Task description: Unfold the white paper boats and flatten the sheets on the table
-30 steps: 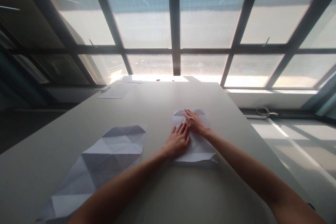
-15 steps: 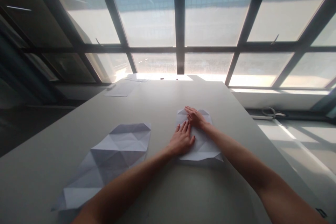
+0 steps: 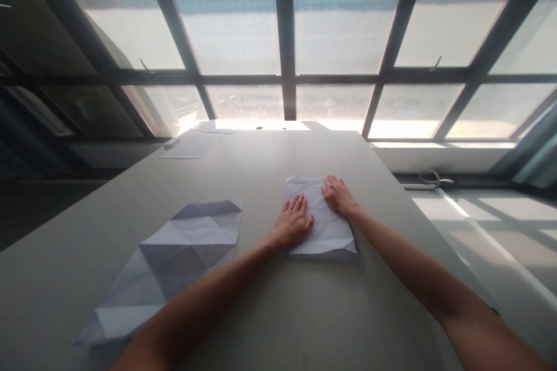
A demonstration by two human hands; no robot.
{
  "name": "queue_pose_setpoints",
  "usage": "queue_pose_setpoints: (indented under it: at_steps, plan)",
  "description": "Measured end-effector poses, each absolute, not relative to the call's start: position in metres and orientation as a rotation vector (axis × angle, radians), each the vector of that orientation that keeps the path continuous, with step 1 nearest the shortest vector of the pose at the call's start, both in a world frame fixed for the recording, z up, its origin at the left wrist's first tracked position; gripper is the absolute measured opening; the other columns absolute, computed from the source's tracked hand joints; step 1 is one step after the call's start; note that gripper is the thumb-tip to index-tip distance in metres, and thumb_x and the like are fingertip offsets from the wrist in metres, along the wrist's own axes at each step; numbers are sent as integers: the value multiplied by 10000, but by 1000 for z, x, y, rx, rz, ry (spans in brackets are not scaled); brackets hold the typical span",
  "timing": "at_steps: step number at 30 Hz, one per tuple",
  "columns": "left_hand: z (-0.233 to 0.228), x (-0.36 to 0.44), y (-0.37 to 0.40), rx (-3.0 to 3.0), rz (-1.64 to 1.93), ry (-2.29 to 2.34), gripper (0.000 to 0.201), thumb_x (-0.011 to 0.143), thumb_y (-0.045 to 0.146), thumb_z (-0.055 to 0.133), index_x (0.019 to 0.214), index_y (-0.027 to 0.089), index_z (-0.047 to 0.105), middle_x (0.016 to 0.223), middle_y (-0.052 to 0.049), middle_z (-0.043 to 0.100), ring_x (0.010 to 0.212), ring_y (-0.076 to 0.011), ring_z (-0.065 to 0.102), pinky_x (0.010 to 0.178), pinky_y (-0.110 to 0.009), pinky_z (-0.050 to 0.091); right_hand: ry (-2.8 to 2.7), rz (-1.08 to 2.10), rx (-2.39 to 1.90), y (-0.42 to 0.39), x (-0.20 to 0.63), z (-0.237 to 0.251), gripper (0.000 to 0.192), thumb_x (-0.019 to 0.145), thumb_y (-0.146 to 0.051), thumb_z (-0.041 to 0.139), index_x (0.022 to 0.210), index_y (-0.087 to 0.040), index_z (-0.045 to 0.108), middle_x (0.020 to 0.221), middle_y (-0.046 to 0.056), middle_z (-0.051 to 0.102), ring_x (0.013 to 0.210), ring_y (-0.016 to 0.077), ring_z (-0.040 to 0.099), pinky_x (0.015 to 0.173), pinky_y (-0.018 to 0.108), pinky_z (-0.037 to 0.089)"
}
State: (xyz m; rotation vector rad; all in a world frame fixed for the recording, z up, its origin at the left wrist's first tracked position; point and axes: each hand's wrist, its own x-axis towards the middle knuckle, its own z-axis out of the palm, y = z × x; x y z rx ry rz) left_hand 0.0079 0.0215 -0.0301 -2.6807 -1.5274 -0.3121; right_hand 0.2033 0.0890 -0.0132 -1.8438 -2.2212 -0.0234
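A small creased sheet of white paper point(image 3: 324, 223) lies on the table under both hands, its near edge slightly raised. My left hand point(image 3: 293, 221) rests flat on its left side with the fingers spread. On the far right edge of the same sheet, my right hand point(image 3: 338, 193) presses down with its fingers stretched out. To the left lies a larger sheet of paper point(image 3: 187, 264) with many fold lines, standing partly off the tabletop. My left forearm covers part of its near right side.
The white table point(image 3: 261, 162) reaches to the windows. At its far left corner lie several flat sheets of paper point(image 3: 185, 145). Beyond the right table edge, a looped pale cable point(image 3: 430, 178) lies near the window wall.
My right hand has moved right, from the paper's far middle to its right edge. The far corners of the small sheet now lie flatter. My left hand stays on the paper.
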Motion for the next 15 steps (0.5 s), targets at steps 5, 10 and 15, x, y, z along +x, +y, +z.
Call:
queue_pose_setpoints:
  at_steps: [5,10,15]
  plan:
    - [-29,7,20,-2687,-294,-1525,614,961,418,276,1466,69,277,1544,-146,234,1433,-250,170,1158,-418,131,-2216,-49,-1731,33,176,-27,563,922,-251,320,1446,-46,327,1524,173,279,1422,246,191,1138,394,148]
    - [-31,3,23,-2675,-292,-1566,616,962,430,267,1474,86,263,1554,-133,209,1441,-245,143,1159,-413,118,-2349,58,-1630,1,190,-33,563,955,-351,301,1460,-103,324,1537,119,273,1420,217,203,1152,384,124]
    - [-28,-5,30,-2627,-257,-1696,718,943,573,237,1477,93,262,1555,-141,198,1437,-265,155,1155,-448,121,-2316,58,-1719,16,211,-27,574,960,-375,311,1460,-93,319,1538,129,263,1420,232,202,1148,416,111]
